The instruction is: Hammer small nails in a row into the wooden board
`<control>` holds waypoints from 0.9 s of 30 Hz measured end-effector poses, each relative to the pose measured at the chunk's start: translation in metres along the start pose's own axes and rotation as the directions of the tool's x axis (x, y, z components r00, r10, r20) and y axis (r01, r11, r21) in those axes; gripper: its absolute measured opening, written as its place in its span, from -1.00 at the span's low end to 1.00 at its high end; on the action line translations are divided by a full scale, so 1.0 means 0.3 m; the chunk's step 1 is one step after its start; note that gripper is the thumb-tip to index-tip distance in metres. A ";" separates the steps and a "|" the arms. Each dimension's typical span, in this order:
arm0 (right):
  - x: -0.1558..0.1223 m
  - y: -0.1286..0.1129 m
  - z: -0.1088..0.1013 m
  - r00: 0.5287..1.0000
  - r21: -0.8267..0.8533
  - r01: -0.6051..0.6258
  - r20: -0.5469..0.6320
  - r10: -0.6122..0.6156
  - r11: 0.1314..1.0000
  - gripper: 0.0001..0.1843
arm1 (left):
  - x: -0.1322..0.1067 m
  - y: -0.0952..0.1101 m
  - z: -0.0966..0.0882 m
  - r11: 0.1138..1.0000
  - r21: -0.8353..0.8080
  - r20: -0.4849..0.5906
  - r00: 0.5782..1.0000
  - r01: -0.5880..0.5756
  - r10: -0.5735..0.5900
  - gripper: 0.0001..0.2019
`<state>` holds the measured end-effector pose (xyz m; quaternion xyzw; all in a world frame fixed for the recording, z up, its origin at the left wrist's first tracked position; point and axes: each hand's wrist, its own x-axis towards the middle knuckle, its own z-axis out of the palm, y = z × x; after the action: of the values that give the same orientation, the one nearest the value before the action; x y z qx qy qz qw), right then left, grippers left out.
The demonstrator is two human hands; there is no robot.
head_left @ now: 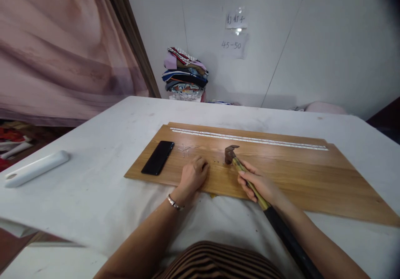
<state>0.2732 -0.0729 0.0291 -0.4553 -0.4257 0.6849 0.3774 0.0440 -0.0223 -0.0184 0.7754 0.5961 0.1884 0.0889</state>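
A long wooden board (312,175) lies across the white table (103,175). My right hand (258,184) is wrapped round the shaft of a claw hammer, whose head (230,153) rests low over the board's middle. My left hand (193,174) lies on the board just left of the hammer head, its fingers curled together in a pinch; what they hold is too small to make out. Several small nails (185,149) are scattered on the board beyond my left hand.
A black phone (158,157) lies on the board's left end. A strip of nail heads (250,139) runs along the board's far edge. A white plastic bar (36,168) sits at the table's left. Folded clothes (185,75) are stacked against the wall.
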 end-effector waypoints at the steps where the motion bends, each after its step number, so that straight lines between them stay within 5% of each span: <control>1: -0.003 -0.003 0.001 1.000 -0.002 0.007 0.002 -0.007 1.000 -0.32 | 0.000 0.000 0.001 1.000 0.000 -0.002 1.000 0.001 -0.001 -0.84; 27: -0.005 0.000 -0.002 0.999 -0.036 0.036 0.014 -0.035 0.999 -0.34 | 0.000 -0.003 0.003 1.000 0.019 0.001 1.000 -0.011 0.011 -0.82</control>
<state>0.2743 -0.0740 0.0293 -0.4497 -0.4485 0.6733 0.3785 0.0437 -0.0222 -0.0195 0.7797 0.5934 0.1829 0.0809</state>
